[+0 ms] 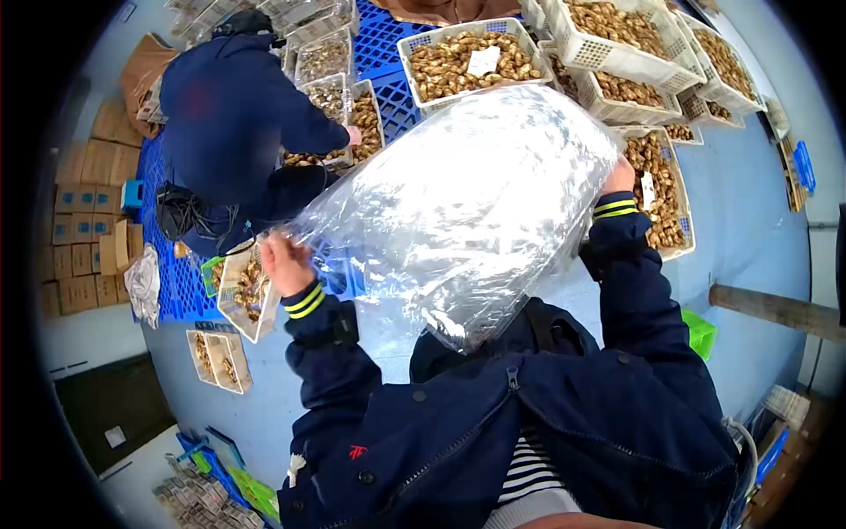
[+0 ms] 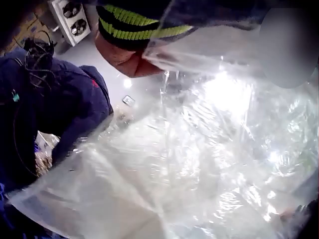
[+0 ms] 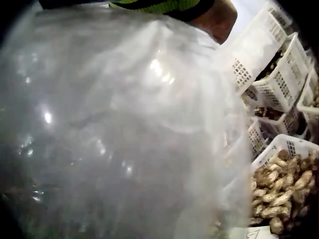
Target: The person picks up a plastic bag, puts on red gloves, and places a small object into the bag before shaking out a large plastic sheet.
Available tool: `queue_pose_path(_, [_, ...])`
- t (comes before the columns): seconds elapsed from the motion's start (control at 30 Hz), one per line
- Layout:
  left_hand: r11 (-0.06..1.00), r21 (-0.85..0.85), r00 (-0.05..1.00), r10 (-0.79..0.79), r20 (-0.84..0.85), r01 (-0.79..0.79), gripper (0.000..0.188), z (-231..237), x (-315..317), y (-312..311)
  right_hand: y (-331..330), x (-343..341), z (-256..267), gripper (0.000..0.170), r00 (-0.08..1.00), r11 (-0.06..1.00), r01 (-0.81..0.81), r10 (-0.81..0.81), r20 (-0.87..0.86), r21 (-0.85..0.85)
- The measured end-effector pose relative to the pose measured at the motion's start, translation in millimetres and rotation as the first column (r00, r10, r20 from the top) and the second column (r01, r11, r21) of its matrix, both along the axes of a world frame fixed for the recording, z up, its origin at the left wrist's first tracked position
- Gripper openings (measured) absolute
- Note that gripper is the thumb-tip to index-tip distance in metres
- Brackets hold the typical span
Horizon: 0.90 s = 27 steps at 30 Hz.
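A large clear plastic bag (image 1: pixel 476 185) is spread wide between my two hands, crinkled and shining with reflections. My left hand (image 1: pixel 286 264) pinches its left edge. On the far side my right hand (image 1: pixel 619 176) grips the opposite edge, its fingers partly hidden by the film. The lower corner of the bag hangs in front of my jacket. In the left wrist view the plastic (image 2: pixel 164 164) fills most of the picture below the left hand (image 2: pixel 132 57). Cloudy film (image 3: pixel 119 114) covers much of the right wrist view, with part of the right hand (image 3: pixel 219 22) above it.
White baskets (image 1: pixel 520 81) of brown mushrooms (image 1: pixel 454 66) stand beyond the bag and along its right. Another person (image 1: pixel 220 132) in dark blue bends over baskets on blue pallets at the left. Smaller baskets (image 1: pixel 231 375) sit on the floor, and a green crate (image 1: pixel 699 333) is at the right.
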<state>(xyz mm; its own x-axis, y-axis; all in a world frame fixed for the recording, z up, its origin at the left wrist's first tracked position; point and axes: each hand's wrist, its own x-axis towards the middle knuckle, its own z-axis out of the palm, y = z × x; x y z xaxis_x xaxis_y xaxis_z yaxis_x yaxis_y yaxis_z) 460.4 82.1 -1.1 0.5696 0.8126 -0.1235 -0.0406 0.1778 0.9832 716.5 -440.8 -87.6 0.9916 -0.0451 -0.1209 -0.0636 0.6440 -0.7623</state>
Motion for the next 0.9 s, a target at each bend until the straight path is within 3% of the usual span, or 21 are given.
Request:
queue_pose_path(0.03, [0.881,0.473,0.960,0.109,-0.258,0.027,0.029,-15.2,-20.6,36.6,-18.2,8.4,-15.2,0.022,0.999,1.000,0.013,-0.012,-0.039,0.014])
queue_pose_path(0.07, [0.567,0.803,0.847,0.322,-0.423,0.186,0.029,-39.7,-53.0,88.2,-31.9,9.2,-24.1,0.022,0.993,0.994,0.052,-0.062,-0.103,-0.096])
queue_pose_path(0.13, [0.695,0.678,0.923,0.380,-0.062,-0.241,0.029,-46.9,-122.7,172.4,-49.6,12.2,-42.1,0.022,0.968,0.920,0.033,-0.126,-0.217,-0.390])
queue_pose_path(0.2, [0.638,0.671,0.791,0.599,-0.124,-0.378,0.029,-12.7,-210.0,200.2,-53.7,20.2,-63.6,0.022,0.945,0.706,-0.136,-0.118,-0.304,-0.695])
queue_pose_path(0.27, [0.514,0.761,0.564,0.790,-0.240,-0.396,0.028,15.0,-314.1,205.8,-47.0,31.7,-90.6,0.023,0.938,0.167,-0.337,-0.022,-0.345,-0.927])
queue_pose_path(0.3, [0.450,0.810,0.416,0.863,-0.287,-0.375,0.028,28.1,-368.1,196.6,-34.5,34.8,-99.6,0.023,0.924,-0.113,-0.373,0.040,-0.379,-0.921])
queue_pose_path(0.33, [0.399,0.848,0.237,0.913,-0.333,-0.348,0.028,42.8,-419.9,181.3,-17.6,39.6,-104.2,0.023,0.897,-0.324,-0.380,0.100,-0.430,-0.867])
queue_pose_path(0.4, [0.349,0.889,-0.131,0.907,-0.400,-0.297,0.027,66.5,-518.9,136.7,19.4,45.3,-115.2,0.023,0.809,-0.631,-0.340,0.182,-0.559,-0.697])
queue_pose_path(0.47, [0.330,0.903,-0.464,0.777,-0.425,-0.275,0.027,89.3,-605.1,72.1,56.5,40.3,-120.0,0.024,0.732,-0.816,-0.190,0.253,-0.632,-0.546])
queue_pose_path(0.53, [0.322,0.904,-0.684,0.594,-0.424,-0.281,0.027,106.1,-677.1,7.4,97.5,39.1,-115.9,0.024,0.684,-0.892,-0.054,0.294,-0.668,-0.448])
queue_pose_path(0.63, [0.315,0.882,-0.840,0.313,-0.444,-0.350,0.027,109.2,-755.7,-81.7,157.7,31.1,-105.8,0.025,0.632,-0.928,0.101,0.338,-0.697,-0.358])
queue_pose_path(0.73, [0.328,0.837,-0.870,0.081,-0.487,-0.438,0.026,89.0,-809.5,-153.5,236.5,14.1,-89.3,0.026,0.572,-0.918,0.249,0.398,-0.717,-0.310])
queue_pose_path(0.87, [0.366,0.733,-0.808,-0.103,-0.580,-0.573,0.026,22.2,-856.0,-216.2,350.7,-50.0,-79.6,0.027,0.476,-0.827,0.463,0.536,-0.697,-0.320])
queue_pose_path(0.9, [0.383,0.692,-0.776,-0.125,-0.618,-0.612,0.026,-1.4,-864.2,-227.3,374.8,-31.6,-120.6,0.029,0.434,-0.753,0.534,0.635,-0.640,-0.385])
